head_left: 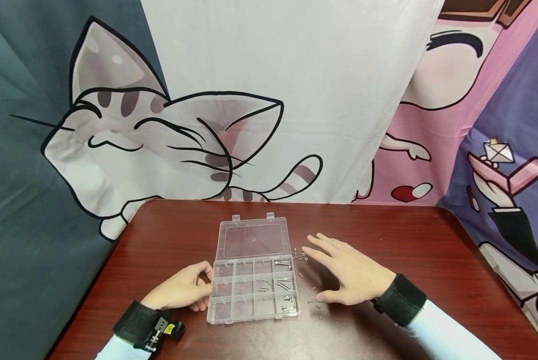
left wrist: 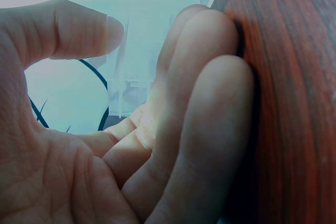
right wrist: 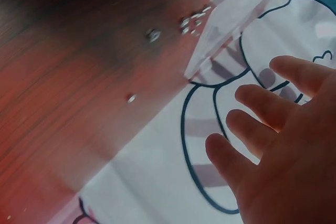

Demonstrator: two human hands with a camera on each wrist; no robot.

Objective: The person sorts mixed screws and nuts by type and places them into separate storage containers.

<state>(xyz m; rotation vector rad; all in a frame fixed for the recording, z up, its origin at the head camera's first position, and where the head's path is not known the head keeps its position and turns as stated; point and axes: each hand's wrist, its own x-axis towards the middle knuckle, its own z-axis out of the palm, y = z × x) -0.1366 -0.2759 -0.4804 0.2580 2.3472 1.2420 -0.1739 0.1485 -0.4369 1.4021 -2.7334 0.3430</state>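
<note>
Your left hand (head_left: 178,290) holds the left side of the box (head_left: 243,287) between thumb and fingers, probably to keep it from sliding. Your right hand (head_left: 347,270) is spread wide over the bench (head_left: 363,225), with nothing seen in it, right of the box and near the loose screws (head_left: 318,306) and nuts (head_left: 306,259). The lid (head_left: 252,240) is folded back toward the far edge, likely so the compartments face you; small metal pieces (head_left: 284,285) lie mostly in the right column. You have more room toward the bench's right edge than beyond the lid.
</note>
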